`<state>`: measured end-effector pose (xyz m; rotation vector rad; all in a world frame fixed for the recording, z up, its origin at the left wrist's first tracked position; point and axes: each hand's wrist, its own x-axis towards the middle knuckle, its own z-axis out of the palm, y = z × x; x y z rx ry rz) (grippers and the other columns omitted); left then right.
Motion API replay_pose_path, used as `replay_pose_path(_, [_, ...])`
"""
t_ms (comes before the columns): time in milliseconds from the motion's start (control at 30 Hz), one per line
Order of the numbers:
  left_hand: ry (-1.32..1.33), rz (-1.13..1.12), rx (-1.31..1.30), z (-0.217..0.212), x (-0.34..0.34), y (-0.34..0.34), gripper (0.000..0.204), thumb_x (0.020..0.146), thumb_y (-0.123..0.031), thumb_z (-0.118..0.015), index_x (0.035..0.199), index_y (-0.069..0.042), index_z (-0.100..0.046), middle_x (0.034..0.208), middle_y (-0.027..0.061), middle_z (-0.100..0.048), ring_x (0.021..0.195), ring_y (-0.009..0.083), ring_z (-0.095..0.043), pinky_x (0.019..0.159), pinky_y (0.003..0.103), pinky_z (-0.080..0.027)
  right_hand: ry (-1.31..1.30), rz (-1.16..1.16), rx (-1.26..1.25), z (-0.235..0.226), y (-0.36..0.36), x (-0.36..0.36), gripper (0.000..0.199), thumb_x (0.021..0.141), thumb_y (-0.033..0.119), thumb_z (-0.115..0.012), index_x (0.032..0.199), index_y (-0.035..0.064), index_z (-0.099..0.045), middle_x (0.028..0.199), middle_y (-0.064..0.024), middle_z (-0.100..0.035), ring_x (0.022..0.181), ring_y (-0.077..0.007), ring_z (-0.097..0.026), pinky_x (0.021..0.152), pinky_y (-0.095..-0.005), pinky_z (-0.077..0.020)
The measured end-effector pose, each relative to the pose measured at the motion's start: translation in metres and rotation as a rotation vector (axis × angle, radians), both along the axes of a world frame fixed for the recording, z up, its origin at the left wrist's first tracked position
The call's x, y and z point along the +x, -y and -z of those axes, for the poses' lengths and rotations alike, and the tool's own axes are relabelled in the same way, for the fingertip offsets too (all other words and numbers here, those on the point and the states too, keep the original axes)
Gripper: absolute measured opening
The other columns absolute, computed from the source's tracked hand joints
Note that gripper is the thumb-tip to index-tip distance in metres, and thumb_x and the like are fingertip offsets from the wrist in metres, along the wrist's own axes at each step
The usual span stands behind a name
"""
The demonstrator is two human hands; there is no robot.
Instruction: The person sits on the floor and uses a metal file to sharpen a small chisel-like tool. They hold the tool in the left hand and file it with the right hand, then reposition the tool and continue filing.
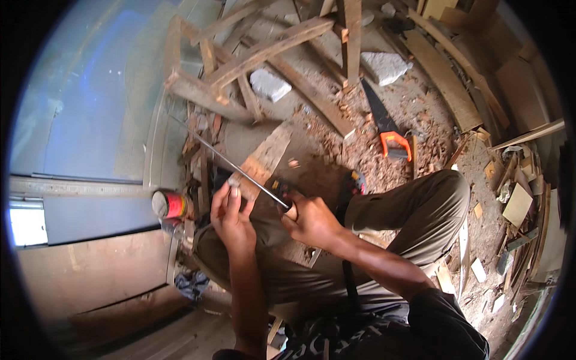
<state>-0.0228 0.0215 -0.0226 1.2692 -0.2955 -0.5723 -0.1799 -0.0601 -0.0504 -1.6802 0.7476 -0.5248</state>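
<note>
1. Thin metal rod (231, 163): long, straight, grey; runs from about 10 o'clock, near the timber pile, down toward 4 o'clock, ending at the right hand. It passes just above the left hand's fingertips.
2. Right hand (310, 220): forearm enters from the lower right, wrist bent inward; grip clenched on the rod's near end, with a dark handle part showing at the thumb.
3. Left hand (233, 217): forearm rises almost straight from the lower edge; fingers curled, tips pinched on a small pale piece under the rod. What that piece is cannot be told.
4. Wooden board (264, 157): pale, flat, lies beneath the rod at 12 o'clock from the left hand.
5. Knees in olive trousers (414, 204): crouched, at 3 o'clock from the hands.
6. Spray can (170, 204): red band, lying at 9 o'clock from the left hand.
7. Handsaw (384, 126): dark blade, orange handle, on sawdust at 1 o'clock.
8. Timber offcuts (264, 51): piled at 12 o'clock, with two pale stone blocks (270, 84) among them.
</note>
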Motion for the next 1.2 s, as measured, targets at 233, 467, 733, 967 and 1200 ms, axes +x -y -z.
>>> replay_pose_path(233, [-0.004, 0.036, 0.008, -0.001, 0.004, 0.008, 0.024, 0.094, -0.006, -0.067, 0.119, -0.008, -0.066, 0.116, 0.005, -0.069, 0.1, 0.0139, -0.067, 0.082, 0.034, -0.06, -0.147, -0.008, -0.149, 0.024, 0.015, 0.005, 0.025, 0.082, 0.011, -0.07, 0.102, -0.0031, -0.061, 0.07, -0.0225, -0.065, 0.07, -0.0393, -0.07, 0.062, -0.0414, -0.0549])
replay_pose_path(467, [-0.023, 0.071, -0.017, 0.003, 0.005, 0.003, 0.025, 0.094, -0.005, -0.067, 0.119, -0.008, -0.066, 0.118, 0.0042, -0.068, 0.102, 0.0125, -0.067, 0.08, 0.031, -0.061, -0.021, -0.005, 0.022, -0.001, 0.006, 0.002, 0.025, 0.084, 0.009, -0.067, 0.104, -0.0043, -0.061, 0.067, -0.0216, -0.064, 0.065, -0.0372, -0.07, 0.06, -0.0403, -0.054])
replay_pose_path(733, [-0.023, 0.135, -0.087, 0.002, 0.006, 0.002, 0.025, 0.095, -0.004, -0.065, 0.12, -0.008, -0.065, 0.116, 0.005, -0.068, 0.102, 0.0126, -0.067, 0.08, 0.033, -0.062, 0.217, 0.038, -0.074, -0.008, -0.002, 0.0, 0.022, 0.084, 0.012, -0.067, 0.101, 0.0004, -0.063, 0.069, -0.02, -0.066, 0.069, -0.0356, -0.071, 0.063, -0.0407, -0.0561])
replay_pose_path(967, [0.005, 0.015, -0.017, -0.002, 0.019, 0.001, 0.023, 0.096, -0.005, -0.065, 0.119, -0.008, -0.066, 0.114, 0.0029, -0.069, 0.102, 0.0123, -0.067, 0.078, 0.031, -0.061, -0.053, -0.036, -0.008, 0.003, -0.003, 0.005, 0.022, 0.082, 0.011, -0.068, 0.099, -0.0009, -0.063, 0.071, -0.0218, -0.066, 0.07, -0.0372, -0.07, 0.064, -0.0418, -0.0561])
replay_pose_path(1200, [-0.036, 0.004, -0.036, -0.002, 0.02, 0.002, 0.024, 0.095, -0.003, -0.064, 0.119, -0.008, -0.066, 0.114, 0.0055, -0.069, 0.102, 0.0138, -0.067, 0.075, 0.032, -0.063, -0.057, -0.022, -0.114, 0.032, 0.009, 0.015, 0.028, 0.081, 0.013, -0.072, 0.101, -0.0031, -0.062, 0.069, -0.022, -0.066, 0.069, -0.0388, -0.07, 0.063, -0.0428, -0.0558])
